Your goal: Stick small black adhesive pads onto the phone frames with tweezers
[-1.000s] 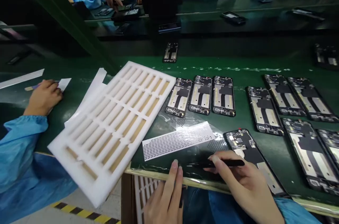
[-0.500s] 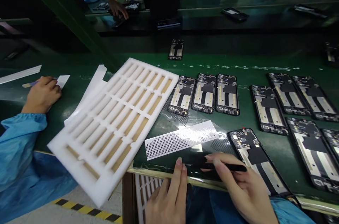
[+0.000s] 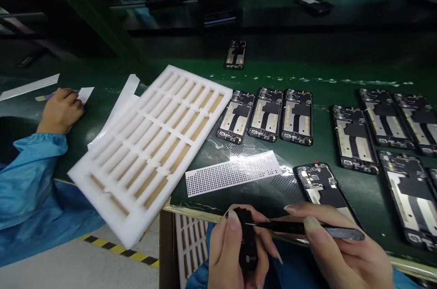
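Above the table's front edge, my left hand (image 3: 225, 250) is closed around a small black plastic part (image 3: 248, 245), with the thumb along its side. In my right hand (image 3: 344, 245) is a pair of dark tweezers (image 3: 283, 226), gripped between thumb and fingers. The tweezers' tip meets or nearly meets the upper part of the black piece; whether it pinches anything is too small to tell. Just beyond the hands lies a white sheet of black dots (image 3: 227, 175). An opened phone (image 3: 321, 184) rests behind my right hand, which partly covers it.
A white foam tray (image 3: 164, 132) with slots overhangs the table edge at left. Several opened phones (image 3: 297, 116) lie on the green table (image 3: 201, 205). Farther left, a co-worker's hand (image 3: 63, 109) holds a purple-handled tool beside a white sheet.
My left hand has risen from the table edge and now holds the black part upright. My right hand has shifted right, bringing the tweezers to that part. The view has shifted slightly.
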Action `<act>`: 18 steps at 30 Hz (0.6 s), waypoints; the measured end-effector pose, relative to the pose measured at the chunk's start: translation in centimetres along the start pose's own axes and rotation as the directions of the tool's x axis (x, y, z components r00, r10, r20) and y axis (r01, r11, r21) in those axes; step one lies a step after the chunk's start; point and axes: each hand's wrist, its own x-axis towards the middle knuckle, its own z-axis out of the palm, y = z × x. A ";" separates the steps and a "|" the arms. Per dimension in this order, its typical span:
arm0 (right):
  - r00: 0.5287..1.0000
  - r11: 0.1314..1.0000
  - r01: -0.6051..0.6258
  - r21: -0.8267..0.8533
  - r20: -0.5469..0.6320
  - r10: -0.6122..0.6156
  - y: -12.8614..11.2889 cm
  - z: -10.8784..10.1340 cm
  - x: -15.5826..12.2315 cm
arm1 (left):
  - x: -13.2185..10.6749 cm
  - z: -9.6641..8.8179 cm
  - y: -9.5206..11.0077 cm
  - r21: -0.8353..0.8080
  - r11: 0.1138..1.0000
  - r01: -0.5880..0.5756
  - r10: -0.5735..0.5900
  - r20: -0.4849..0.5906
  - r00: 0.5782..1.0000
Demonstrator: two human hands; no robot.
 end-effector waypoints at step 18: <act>0.995 0.999 0.009 0.054 0.102 -0.014 1.4 -1.0 0.7 | 0.5 -0.6 -0.7 0.072 0.997 -0.028 0.026 0.026 0.999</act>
